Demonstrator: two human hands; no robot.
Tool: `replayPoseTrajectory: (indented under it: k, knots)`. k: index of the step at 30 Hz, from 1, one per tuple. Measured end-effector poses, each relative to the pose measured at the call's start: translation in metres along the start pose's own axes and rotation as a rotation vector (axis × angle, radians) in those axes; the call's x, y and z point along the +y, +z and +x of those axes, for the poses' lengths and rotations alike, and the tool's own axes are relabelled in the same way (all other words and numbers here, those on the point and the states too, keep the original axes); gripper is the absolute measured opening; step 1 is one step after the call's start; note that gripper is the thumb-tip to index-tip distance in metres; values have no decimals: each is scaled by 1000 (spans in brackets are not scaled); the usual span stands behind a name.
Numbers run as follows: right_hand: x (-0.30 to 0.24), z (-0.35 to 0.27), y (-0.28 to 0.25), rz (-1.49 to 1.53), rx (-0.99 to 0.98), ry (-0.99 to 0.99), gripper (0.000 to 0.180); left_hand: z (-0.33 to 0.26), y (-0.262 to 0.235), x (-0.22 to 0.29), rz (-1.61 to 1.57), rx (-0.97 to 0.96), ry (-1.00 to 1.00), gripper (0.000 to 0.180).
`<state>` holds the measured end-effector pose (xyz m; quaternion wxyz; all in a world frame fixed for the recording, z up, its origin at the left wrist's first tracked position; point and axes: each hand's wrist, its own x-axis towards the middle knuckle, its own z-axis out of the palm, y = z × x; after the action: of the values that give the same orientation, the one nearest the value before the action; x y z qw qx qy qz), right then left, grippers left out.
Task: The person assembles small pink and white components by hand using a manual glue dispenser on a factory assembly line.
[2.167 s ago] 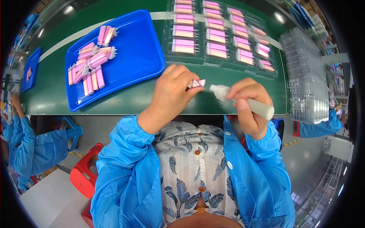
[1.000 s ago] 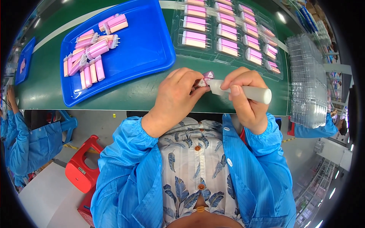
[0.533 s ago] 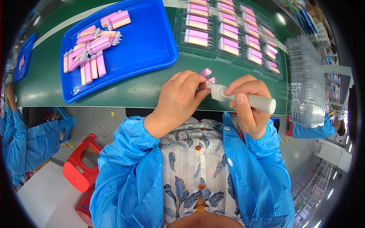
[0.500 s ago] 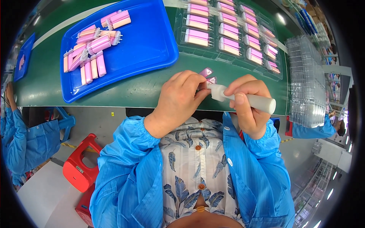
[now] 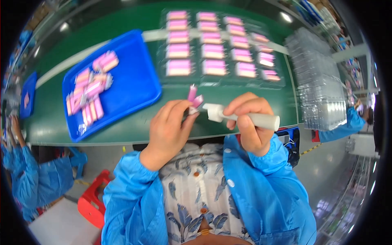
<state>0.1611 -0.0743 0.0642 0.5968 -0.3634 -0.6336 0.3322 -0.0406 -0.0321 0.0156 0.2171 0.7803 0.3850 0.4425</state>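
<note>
My left hand (image 5: 168, 127) pinches small pink pieces (image 5: 192, 93) over the near part of the green table. Two of their ends stick out past the fingertips; the part between the fingers is hidden. In my right hand (image 5: 252, 122) is a white tool (image 5: 263, 121) with a round handle, a blocky head and a narrow tip. The tip points left at the pinched pieces, with a small gap between them. Left of my hands lies a blue tray (image 5: 136, 87) bearing a heap of pink-and-cream blocks (image 5: 92, 89).
Beyond my hands sits a clear plastic tray (image 5: 196, 81) with rows of pink-and-cream blocks (image 5: 214, 67). Stacked clear trays (image 5: 320, 81) rise at the table's right end. A red stool (image 5: 90, 200) stands at lower left. Another person in a blue smock (image 5: 45, 175) is at far left.
The white tool's tip has come away from the pink pieces, leaving a gap. The whole view has shifted, so the trays and table sit lower and farther left in it.
</note>
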Motion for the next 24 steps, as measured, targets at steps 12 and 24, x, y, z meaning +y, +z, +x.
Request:
replayPoseTrajectory:
  k: [12, 24]
  knots:
    - [-8, -35, -134, -755, 157, -157, 18, 270, 184, 16, 499, -164, 490, 20]
    - [12, -1, -133, -1313, -299, -257, 34, 241, 168, 3, 538, -345, 552, 17]
